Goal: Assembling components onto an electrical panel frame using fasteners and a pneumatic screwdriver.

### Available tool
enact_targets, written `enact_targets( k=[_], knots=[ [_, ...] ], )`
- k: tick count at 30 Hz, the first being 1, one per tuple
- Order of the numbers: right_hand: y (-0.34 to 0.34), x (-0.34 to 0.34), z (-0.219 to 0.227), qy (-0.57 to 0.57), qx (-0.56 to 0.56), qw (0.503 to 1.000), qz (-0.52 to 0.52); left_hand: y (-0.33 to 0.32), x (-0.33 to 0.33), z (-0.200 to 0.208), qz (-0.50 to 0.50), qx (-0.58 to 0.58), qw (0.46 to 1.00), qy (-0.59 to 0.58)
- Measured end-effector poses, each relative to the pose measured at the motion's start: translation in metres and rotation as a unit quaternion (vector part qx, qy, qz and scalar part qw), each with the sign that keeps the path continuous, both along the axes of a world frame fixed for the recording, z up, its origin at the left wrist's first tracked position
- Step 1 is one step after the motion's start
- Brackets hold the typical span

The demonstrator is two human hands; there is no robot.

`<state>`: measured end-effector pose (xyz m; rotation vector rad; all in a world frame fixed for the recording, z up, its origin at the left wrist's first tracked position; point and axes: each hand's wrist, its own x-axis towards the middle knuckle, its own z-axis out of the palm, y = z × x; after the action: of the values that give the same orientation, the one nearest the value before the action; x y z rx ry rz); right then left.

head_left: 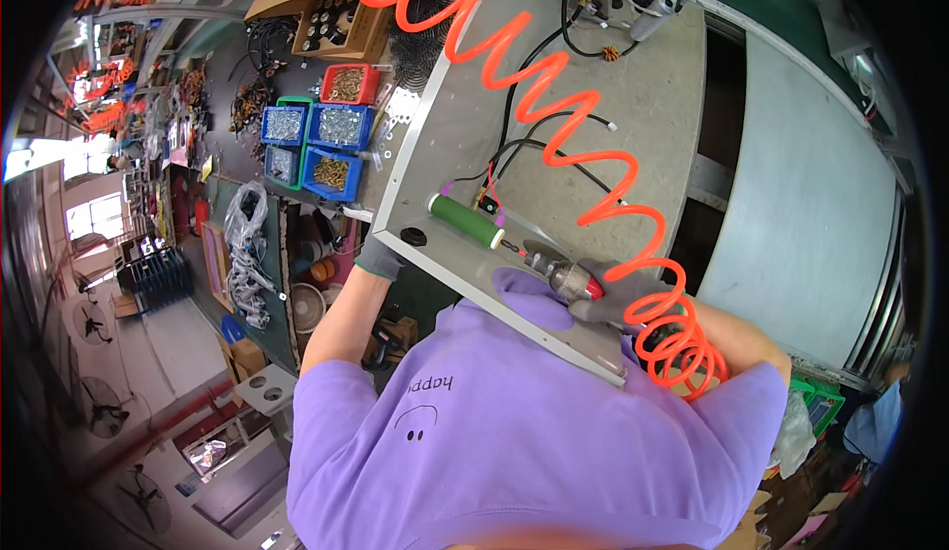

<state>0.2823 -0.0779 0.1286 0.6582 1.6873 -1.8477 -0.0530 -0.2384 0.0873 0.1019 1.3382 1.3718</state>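
Observation:
My right hand (625, 298), in a grey glove, grips a pneumatic screwdriver (563, 275) with a silver body and a red part. The driver points left toward the white end of a green cylindrical component (463, 220), which lies along the inner near wall of a grey metal housing (445, 265). Whether its tip touches a fastener is too small to tell. My left hand (379, 256), also gloved, is at the housing's near left corner; its fingers are hidden behind the metal. Close to that corner sits a black round grommet (413, 237). Thin wires (491, 179) run beside the green component.
An orange coiled air hose (554, 120) crosses over the housing down to my right arm. Blue bins (339, 127) and a red bin (349, 84) of small fasteners stand at the left. Black cables and a cylindrical fitting (652, 18) occupy the housing's far end.

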Motion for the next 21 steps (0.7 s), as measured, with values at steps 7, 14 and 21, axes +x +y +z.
enact_targets(
  k=[7,14,21],
  knots=[
    [-0.001,0.002,-0.003,0.008,0.024,1.000,0.001,-0.001,-0.001,0.003,-0.003,-0.007,1.000,-0.008],
    [-0.001,0.001,0.002,0.016,0.031,0.999,-0.002,0.003,0.002,0.004,0.001,-0.004,1.000,-0.009],
    [-0.002,0.002,0.002,0.016,0.026,1.000,-0.005,0.008,0.004,0.003,0.004,-0.003,1.000,-0.011]
  ],
)
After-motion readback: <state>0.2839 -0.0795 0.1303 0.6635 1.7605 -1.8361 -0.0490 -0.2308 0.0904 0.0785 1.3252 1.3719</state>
